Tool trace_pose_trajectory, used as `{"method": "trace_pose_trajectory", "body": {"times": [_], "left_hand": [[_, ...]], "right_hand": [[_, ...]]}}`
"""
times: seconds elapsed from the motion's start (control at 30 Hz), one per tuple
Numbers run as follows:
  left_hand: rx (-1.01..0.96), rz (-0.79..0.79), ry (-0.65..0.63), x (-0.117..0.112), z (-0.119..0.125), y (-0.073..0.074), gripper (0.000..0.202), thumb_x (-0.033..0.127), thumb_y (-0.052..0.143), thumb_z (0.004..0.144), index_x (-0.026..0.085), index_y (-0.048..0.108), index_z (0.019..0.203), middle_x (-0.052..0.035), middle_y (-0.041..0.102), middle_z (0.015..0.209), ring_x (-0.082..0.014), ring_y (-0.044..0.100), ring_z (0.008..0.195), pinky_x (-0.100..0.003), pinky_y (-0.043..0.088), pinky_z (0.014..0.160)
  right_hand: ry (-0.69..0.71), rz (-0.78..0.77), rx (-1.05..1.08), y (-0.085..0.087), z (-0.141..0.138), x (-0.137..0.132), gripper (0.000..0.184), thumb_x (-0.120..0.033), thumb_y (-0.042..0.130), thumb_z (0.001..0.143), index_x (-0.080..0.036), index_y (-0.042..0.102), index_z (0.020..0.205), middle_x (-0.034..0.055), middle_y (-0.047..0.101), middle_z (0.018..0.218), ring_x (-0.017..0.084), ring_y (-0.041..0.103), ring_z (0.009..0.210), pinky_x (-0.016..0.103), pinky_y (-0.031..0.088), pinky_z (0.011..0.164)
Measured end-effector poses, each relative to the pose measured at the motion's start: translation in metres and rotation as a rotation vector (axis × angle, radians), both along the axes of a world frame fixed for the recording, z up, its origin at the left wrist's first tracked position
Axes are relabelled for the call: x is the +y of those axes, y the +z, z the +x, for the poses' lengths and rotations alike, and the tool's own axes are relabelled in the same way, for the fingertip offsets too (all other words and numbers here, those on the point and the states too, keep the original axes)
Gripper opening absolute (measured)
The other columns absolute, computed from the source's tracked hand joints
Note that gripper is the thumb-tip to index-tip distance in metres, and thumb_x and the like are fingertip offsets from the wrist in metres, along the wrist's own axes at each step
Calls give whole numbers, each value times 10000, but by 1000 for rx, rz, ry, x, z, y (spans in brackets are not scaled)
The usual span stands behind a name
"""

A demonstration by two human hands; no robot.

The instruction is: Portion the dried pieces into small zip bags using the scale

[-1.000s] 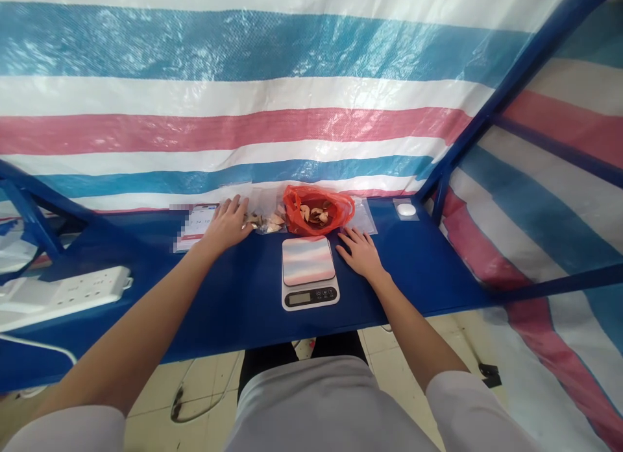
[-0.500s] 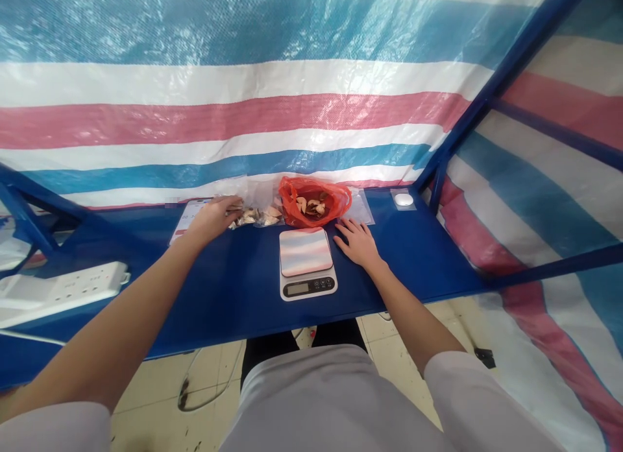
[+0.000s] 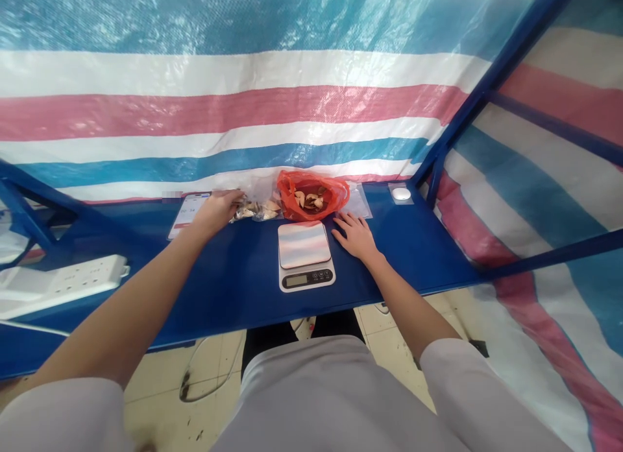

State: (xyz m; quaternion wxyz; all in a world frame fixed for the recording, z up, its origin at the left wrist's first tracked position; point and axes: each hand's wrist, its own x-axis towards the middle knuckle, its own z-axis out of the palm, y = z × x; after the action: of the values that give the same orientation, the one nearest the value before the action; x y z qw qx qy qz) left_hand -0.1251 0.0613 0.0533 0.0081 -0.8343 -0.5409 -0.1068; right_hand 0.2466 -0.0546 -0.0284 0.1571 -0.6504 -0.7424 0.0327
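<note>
Three colours of woven tarpaulin, in blue, white and pink stripes, fill the wall ahead and the right side, stretched on a blue steel frame. Below it runs a blue table, with a white power strip near its left edge and a tiled floor showing past its near edge.

Along the far edge, from left to right, lie a printed sheet, a clear plastic bag of pale broken pieces, an orange-red plastic bag holding more pieces of similar look, a clear sleeve, and a small white round object on a pad near the far right corner. A kitchen scale with a digital display stands mid-table, just in front of the orange-red plastic bag.

The left hand has just gone from lying open with spread fingers to having its fingers drawn together, their tips reaching over the left end of the clear plastic bag. Whether they pinch anything is hard to tell, because the back of the hand hides the fingertips. The right hand lies flat on the table just right of the kitchen scale, fingers spread. Part of the printed sheet is blurred, and the pieces are too small to identify.
</note>
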Motion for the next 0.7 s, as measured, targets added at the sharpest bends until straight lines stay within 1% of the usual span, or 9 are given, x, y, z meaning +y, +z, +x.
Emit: {"method": "trace_pose_trajectory", "body": {"times": [0.1, 0.27, 0.43, 0.57, 0.63, 0.7], "left_hand": [[11, -6, 17, 0, 1, -3, 506, 104, 434, 858, 161, 675, 1299, -118, 707, 1323, -273, 661, 1226, -377, 484, 1093], [-12, 15, -15, -3, 0, -6, 486, 76, 399, 907, 100, 635, 1331, -90, 659, 1405, -232, 602, 1291, -369, 418, 1164], [-46, 25, -12, -8, 1, -8, 499, 88, 380, 909, 81, 625, 1343, -96, 635, 1436, -228, 568, 1326, -390, 398, 1188], [-85, 24, -6, -9, 1, -9, 510, 135, 352, 915, 129, 635, 1339, -74, 645, 1421, -227, 566, 1333, -392, 377, 1206], [-112, 41, -14, -9, -1, -10, 509, 152, 351, 910, 154, 658, 1315, -88, 657, 1404, -241, 575, 1331, -391, 378, 1207], [-136, 58, -33, -8, -2, -12, 502, 157, 353, 910, 140, 667, 1302, -108, 666, 1388, -253, 584, 1322, -399, 392, 1200]], "right_hand": [[5, 6, -5, -2, 1, 0, 476, -444, 430, 1043, -240, 607, 1434, 73, 505, 1582, 293, 422, 1497, 525, 289, 1246], [7, -6, -13, -3, 1, 1, 484, -438, 435, 1042, -228, 599, 1447, 77, 491, 1591, 296, 413, 1503, 526, 289, 1247], [-4, -7, -12, -4, 1, 1, 477, -429, 454, 1035, -231, 603, 1442, 80, 500, 1584, 295, 419, 1501, 527, 291, 1248], [-3, -3, -13, -5, 1, 2, 467, -419, 468, 1029, -234, 611, 1433, 83, 502, 1583, 296, 420, 1500, 527, 297, 1245], [-7, 1, -16, -5, 1, 2, 464, -414, 474, 1027, -234, 613, 1431, 84, 505, 1580, 296, 425, 1497, 525, 301, 1244], [-6, 7, -19, -5, 0, 1, 462, -410, 479, 1026, -230, 618, 1428, 85, 510, 1576, 298, 431, 1494, 522, 303, 1244]]}}
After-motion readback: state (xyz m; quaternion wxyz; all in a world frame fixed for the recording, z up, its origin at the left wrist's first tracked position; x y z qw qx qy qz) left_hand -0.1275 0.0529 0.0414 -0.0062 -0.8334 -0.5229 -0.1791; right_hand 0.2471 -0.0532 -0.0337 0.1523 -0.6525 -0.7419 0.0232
